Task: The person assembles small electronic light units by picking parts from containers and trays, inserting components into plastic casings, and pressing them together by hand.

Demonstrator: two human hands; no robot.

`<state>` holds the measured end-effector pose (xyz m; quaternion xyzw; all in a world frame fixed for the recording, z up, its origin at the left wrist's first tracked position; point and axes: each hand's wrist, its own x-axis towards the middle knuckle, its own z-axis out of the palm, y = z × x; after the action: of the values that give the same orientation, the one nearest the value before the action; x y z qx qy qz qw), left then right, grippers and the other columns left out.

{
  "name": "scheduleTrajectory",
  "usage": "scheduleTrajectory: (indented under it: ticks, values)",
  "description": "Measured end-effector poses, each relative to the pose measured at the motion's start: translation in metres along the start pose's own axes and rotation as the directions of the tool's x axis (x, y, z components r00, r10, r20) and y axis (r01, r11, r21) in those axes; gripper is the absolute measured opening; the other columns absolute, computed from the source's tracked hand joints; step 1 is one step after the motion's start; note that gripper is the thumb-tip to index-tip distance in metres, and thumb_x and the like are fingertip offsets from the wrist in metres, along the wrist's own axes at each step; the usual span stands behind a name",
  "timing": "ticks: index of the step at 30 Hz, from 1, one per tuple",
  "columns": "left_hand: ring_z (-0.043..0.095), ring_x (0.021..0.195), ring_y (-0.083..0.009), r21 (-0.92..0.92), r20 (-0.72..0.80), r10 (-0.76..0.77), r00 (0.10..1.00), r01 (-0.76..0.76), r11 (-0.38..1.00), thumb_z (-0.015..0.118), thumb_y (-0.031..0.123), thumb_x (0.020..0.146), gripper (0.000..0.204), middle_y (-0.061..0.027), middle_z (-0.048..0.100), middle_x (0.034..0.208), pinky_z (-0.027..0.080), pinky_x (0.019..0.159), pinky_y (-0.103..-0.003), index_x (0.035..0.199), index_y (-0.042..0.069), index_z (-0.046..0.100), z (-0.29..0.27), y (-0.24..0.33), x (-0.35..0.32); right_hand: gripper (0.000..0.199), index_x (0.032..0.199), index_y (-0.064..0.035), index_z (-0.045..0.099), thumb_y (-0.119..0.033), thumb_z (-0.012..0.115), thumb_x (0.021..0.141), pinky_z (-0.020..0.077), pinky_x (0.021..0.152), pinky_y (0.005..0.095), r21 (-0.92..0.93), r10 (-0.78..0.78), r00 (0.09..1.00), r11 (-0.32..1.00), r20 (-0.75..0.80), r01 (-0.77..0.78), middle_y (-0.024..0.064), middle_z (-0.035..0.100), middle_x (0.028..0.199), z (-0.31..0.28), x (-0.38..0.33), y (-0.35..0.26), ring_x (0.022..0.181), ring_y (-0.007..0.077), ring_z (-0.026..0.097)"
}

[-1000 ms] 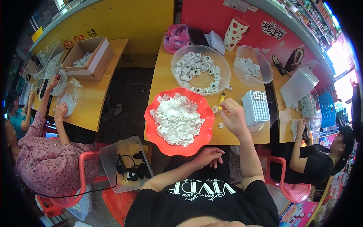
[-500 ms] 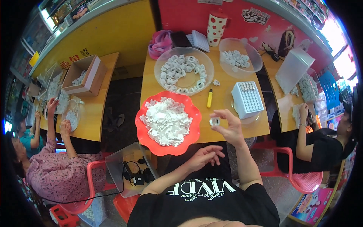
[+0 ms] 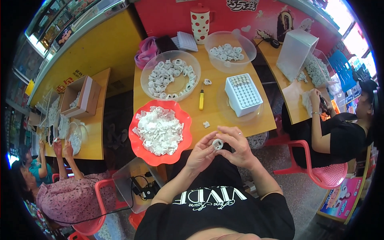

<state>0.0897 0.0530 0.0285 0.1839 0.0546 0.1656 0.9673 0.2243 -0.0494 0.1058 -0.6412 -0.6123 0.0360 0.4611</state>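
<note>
left hand [image 3: 202, 153] | right hand [image 3: 237, 145] | fingertips pinched together, forearms bent inward, grip closed

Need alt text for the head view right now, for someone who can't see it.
Both hands, left hand and right hand, hold a small white ring together at the edge of a yellow table. A red plate heaped with white pieces sits to the left, two clear bowls beyond.

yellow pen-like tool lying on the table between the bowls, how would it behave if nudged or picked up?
The yellow tool looks slim and rounded, so it would probably roll sideways if nudged. It seems stiff and light. It lies flat on the table, apart from the red dish, so pinching it should be easy.
</note>
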Motion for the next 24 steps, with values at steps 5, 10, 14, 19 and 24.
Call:
scheduleTrajectory:
  ticks: [5,10,14,19,24]
  values:
    - [0.062,0.098,-0.0193,0.009,0.081,-0.026,0.996,0.025,1.000,0.060,0.001,0.090,0.039,-0.0153,0.059,0.122,0.053,0.084,-0.029,0.128,0.005,0.055,-0.012,0.002,-0.009,0.028,0.100,0.0002,0.063,0.003,0.068,0.073,0.0479,0.079,0.0400,-0.051,0.121,0.971,0.990,-0.208,-0.135,0.0153,0.063,0.100,-0.040,0.023,0.039,0.094,0.0310,0.061]
    - [0.064,0.094,-0.0210,0.001,0.151,-0.054,0.987,0.055,0.999,0.059,0.004,0.091,0.036,-0.0183,0.058,0.122,0.053,0.083,-0.029,0.126,0.007,0.056,-0.006,0.006,-0.010,0.014,0.091,-0.0013,0.065,0.000,0.064,0.077,0.0452,0.076,0.0392,-0.422,0.013,0.961,0.897,-0.278,-0.134,0.0133,0.062,0.096,-0.068,0.077,0.111,0.090,0.0312,0.058]
    - [0.065,0.093,-0.0236,-0.083,0.141,-0.036,0.989,0.048,0.995,0.056,0.010,0.094,0.035,-0.0209,0.058,0.121,0.053,0.082,-0.029,0.128,0.007,0.054,-0.008,0.006,-0.013,0.009,0.086,-0.0057,0.069,-0.006,0.067,0.077,0.0407,0.080,0.0393,-0.588,0.036,0.980,0.796,-0.194,-0.145,0.0128,0.061,0.107,-0.061,0.100,0.122,0.101,0.0306,0.054]
    - [0.064,0.097,-0.0264,-0.074,0.134,-0.081,0.988,0.092,0.993,0.056,0.011,0.094,0.036,-0.0215,0.057,0.121,0.053,0.083,-0.030,0.129,0.004,0.052,-0.010,0.008,-0.009,0.008,0.083,-0.0072,0.070,-0.008,0.068,0.075,0.0380,0.084,0.0416,-0.652,0.031,0.989,0.749,-0.142,-0.117,0.0129,0.060,0.114,-0.055,0.099,0.119,0.108,0.0311,0.051]
    - [0.062,0.105,-0.0280,-0.047,0.098,-0.029,0.995,0.034,0.998,0.056,0.007,0.093,0.034,-0.0184,0.057,0.123,0.052,0.089,-0.030,0.126,0.002,0.055,-0.009,0.008,-0.004,0.008,0.083,-0.0072,0.069,-0.007,0.068,0.075,0.0377,0.085,0.0419,-0.655,0.003,0.995,0.752,-0.099,-0.067,0.0126,0.060,0.115,-0.060,0.077,0.109,0.111,0.0308,0.051]
